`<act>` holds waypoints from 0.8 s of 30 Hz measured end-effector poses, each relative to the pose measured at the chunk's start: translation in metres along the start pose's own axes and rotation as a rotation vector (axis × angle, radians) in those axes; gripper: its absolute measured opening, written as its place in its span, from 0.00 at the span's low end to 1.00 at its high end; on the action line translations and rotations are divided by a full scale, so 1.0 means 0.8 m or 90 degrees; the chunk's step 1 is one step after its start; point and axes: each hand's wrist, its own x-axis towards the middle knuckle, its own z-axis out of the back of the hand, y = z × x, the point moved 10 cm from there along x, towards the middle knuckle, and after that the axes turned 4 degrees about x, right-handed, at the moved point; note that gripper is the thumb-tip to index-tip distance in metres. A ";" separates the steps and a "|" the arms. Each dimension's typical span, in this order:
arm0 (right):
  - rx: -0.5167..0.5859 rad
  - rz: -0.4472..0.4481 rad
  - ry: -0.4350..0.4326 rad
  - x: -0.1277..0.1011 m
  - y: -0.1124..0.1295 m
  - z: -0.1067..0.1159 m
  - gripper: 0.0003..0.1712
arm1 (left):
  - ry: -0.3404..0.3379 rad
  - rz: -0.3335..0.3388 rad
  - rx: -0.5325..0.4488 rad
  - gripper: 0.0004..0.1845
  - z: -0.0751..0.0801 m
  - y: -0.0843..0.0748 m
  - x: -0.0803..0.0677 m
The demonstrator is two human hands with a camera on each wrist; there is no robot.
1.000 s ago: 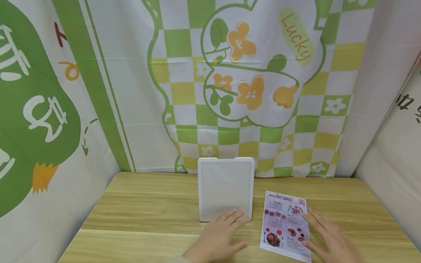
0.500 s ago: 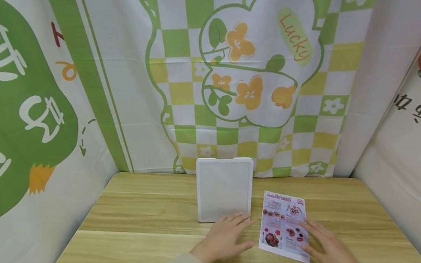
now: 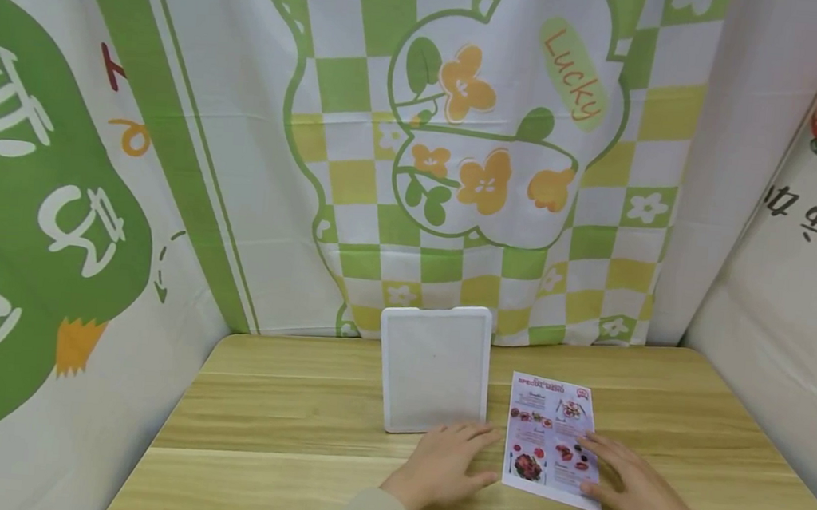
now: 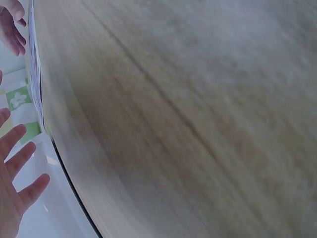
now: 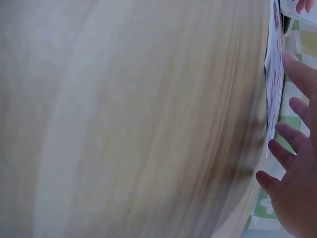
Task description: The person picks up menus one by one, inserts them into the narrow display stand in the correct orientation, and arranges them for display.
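Observation:
A printed menu sheet (image 3: 546, 434) lies flat on the wooden table, with food pictures and a "Special Menu" heading. My right hand (image 3: 638, 485) is at its right edge, fingers spread and overlapping the sheet in the head view. In the right wrist view, those fingers (image 5: 292, 134) are apart and hold nothing. To the left of the sheet, my left hand (image 3: 446, 462) hovers with relaxed, spread fingers in front of a white rectangular board (image 3: 435, 369) that stands leaning back. The left wrist view shows the left fingers (image 4: 22, 158) spread, with nothing in them, beside the white board (image 4: 54, 198).
The wood-grain table (image 3: 281, 405) extends around both items. Behind it hangs a green and yellow checked curtain (image 3: 357, 179) with flowers and the word "Lucky". Printed cloth walls (image 3: 182, 293) stand at the left and right sides.
My left hand has shifted right and slightly down, from in front of the board toward the menu sheet. My right hand has moved only slightly; the board and the sheet stay in place.

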 end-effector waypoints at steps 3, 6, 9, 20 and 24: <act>-0.002 0.008 0.007 0.001 -0.002 -0.003 0.37 | 0.005 0.004 -0.004 0.32 -0.003 0.001 0.002; 0.000 0.007 0.015 0.001 -0.004 -0.005 0.36 | 0.008 -0.009 -0.016 0.32 -0.005 -0.002 0.004; -0.001 0.003 0.025 0.001 -0.006 -0.006 0.36 | 0.014 -0.029 -0.026 0.31 -0.007 -0.006 0.007; 0.022 0.022 0.043 0.001 -0.009 -0.004 0.36 | 0.013 -0.084 0.020 0.31 -0.013 -0.030 0.026; 0.037 0.042 0.055 0.000 -0.010 -0.005 0.37 | 0.025 -0.089 0.033 0.31 -0.019 -0.036 0.030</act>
